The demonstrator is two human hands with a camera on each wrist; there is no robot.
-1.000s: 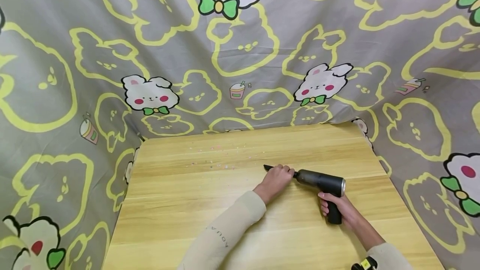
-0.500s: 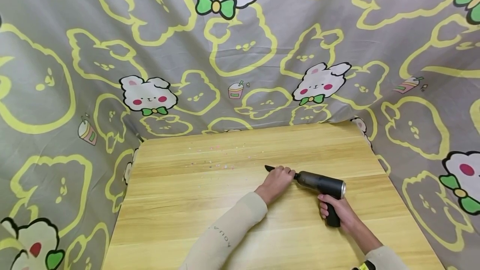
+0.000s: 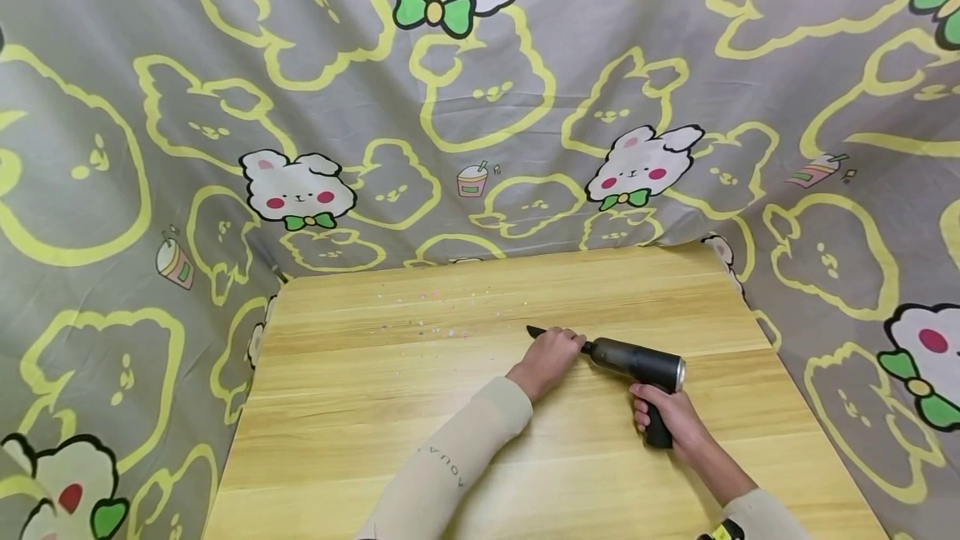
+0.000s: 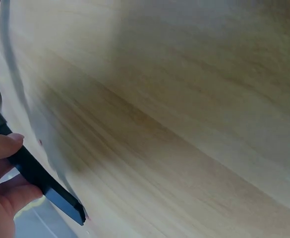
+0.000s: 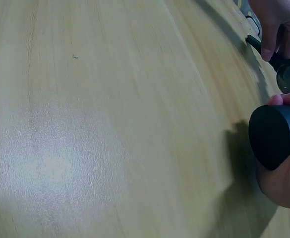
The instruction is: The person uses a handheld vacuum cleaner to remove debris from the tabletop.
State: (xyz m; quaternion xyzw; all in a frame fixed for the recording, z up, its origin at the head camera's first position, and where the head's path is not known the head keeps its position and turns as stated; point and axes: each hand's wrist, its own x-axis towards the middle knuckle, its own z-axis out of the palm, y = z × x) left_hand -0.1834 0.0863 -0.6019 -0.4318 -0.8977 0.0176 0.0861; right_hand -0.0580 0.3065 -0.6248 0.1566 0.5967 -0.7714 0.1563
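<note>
A black handheld vacuum cleaner (image 3: 637, 362) is held above the wooden table, its narrow nozzle (image 4: 43, 178) pointing left in the head view. My right hand (image 3: 671, 419) grips its handle; in the right wrist view the round handle end (image 5: 273, 136) shows below curled fingers. My left hand (image 3: 551, 359) pinches the nozzle between thumb and fingers near the vacuum's front, with the slanted tip sticking out beyond them. Small coloured scraps (image 3: 450, 332) lie scattered on the table to the left of the nozzle tip.
The wooden table (image 3: 337, 415) fills the lower middle of the head view. Grey fabric (image 3: 480, 132) with rabbit drawings hangs behind it and along both sides. A tiny speck (image 5: 75, 56) lies on the wood in the right wrist view.
The vacuum cleaner and both hands have shifted very slightly left and up in the head view. Both holds stay the same, and the scraps look unchanged.
</note>
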